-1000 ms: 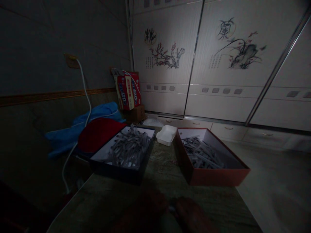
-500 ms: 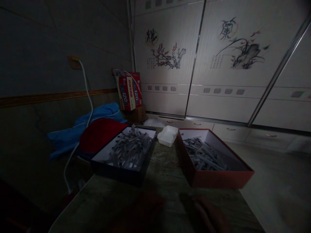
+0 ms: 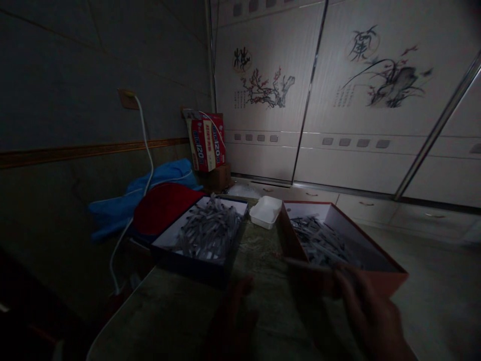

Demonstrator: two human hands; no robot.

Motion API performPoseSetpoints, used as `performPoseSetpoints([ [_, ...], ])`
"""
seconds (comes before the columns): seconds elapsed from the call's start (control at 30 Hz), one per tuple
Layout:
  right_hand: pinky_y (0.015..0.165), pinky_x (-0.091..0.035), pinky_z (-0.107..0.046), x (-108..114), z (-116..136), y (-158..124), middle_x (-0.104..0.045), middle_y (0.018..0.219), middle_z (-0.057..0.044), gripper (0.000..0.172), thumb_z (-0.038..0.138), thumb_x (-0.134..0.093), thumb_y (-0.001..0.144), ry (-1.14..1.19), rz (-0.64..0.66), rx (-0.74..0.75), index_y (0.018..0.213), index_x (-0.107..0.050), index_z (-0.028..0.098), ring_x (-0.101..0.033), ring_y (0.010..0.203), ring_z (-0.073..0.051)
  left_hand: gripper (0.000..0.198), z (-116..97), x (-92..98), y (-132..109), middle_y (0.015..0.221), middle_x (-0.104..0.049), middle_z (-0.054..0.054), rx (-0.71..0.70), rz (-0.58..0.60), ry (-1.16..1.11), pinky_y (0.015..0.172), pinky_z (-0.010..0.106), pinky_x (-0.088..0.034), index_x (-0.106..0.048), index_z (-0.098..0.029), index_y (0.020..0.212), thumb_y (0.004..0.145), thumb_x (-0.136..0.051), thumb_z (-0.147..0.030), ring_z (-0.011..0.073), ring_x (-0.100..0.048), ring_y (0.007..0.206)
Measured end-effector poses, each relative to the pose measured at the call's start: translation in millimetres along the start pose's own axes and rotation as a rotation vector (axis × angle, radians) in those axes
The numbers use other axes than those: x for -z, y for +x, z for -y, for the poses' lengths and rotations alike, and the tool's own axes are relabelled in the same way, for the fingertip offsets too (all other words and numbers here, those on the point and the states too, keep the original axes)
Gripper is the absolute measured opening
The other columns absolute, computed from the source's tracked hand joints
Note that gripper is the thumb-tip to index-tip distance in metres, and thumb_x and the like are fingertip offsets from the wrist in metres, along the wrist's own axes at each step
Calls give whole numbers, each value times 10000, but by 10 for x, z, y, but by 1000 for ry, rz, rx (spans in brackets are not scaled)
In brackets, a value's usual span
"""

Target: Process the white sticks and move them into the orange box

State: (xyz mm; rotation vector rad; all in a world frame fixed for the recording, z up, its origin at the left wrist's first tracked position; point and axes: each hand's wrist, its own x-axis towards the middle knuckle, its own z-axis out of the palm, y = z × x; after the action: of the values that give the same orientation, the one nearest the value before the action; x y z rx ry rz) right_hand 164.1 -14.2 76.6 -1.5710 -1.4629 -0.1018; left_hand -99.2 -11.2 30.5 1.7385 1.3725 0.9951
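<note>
My right hand [image 3: 366, 301] is at the front edge of the red-brown box [image 3: 376, 283]. Its fingers are pinched on a thin, slightly blurred stick-like piece [image 3: 306, 263] that points left. In deep shadow on the table, my left hand [image 3: 235, 313] has its fingers apart, and I see nothing in it. Inside the red-brown box lie many slim translucent plastic sticks [image 3: 319, 240]. To the left, a dark blue box [image 3: 188, 268] is heaped with clear plastic tubes [image 3: 210, 228] that have dark ends.
A white plastic tray [image 3: 266, 212] stands between the boxes at the table's [image 3: 259, 245] far end. A red round item [image 3: 161, 208] and blue fabric [image 3: 143, 188] lie at left, crossed by a white cable [image 3: 147, 145]. Behind are a red carton [image 3: 206, 143] and sliding cabinet doors [image 3: 263, 155].
My right hand has risen from the table to the right, to the red-brown box's front edge, and a thin piece now shows in it. My left fingers have spread. The view has turned slightly left.
</note>
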Motion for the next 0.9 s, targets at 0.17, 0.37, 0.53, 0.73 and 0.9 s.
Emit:
performPoseSetpoints([
  [0.17, 722, -517, -412, 70, -244, 729, -673, 1067, -135, 515, 510, -332, 853, -270, -129, -31, 1172, -550, 169, -665, 868, -307, 424, 60, 77, 8, 1220, -627, 76, 39, 23, 32, 961, 335, -452, -549, -251, 1220, 815, -522, -375, 226, -579, 1108],
  [0.37, 760, -512, -381, -87, -414, 530, -696, 944, -147, 518, 516, -295, 867, -265, -78, 56, 967, -637, 140, -665, 856, -277, 362, 156, 99, -12, 1133, -677, 59, 70, 47, 42, 908, 324, -484, -624, -273, 1118, 798, -537, -417, 232, -612, 1041],
  [0.53, 628, -521, -290, -309, -293, -170, -718, 870, -100, 444, 525, -353, 872, -30, 89, -26, 914, -648, 196, -680, 735, -228, 254, -26, 411, 159, 980, -712, 43, 10, -108, 116, 812, 302, -498, -655, -260, 972, 832, -493, -396, 219, -644, 917],
  [0.73, 701, -510, -281, -703, -216, -735, -727, 912, -89, 513, 614, -356, 852, 238, 227, -177, 914, -674, 216, -682, 809, -237, 252, -116, 1091, 973, 1029, -700, 62, -102, -151, 508, 861, 302, -441, -636, -215, 986, 846, -427, -213, 214, -624, 979],
  [0.9, 664, -509, -285, -755, -236, -736, -729, 859, -83, 465, 594, -390, 852, 271, 257, -172, 865, -684, 234, -683, 757, -231, 103, 226, 1283, 1587, 828, -731, 99, 90, -86, 605, 770, 365, -462, -692, -179, 775, 738, -600, -153, 278, -663, 865],
])
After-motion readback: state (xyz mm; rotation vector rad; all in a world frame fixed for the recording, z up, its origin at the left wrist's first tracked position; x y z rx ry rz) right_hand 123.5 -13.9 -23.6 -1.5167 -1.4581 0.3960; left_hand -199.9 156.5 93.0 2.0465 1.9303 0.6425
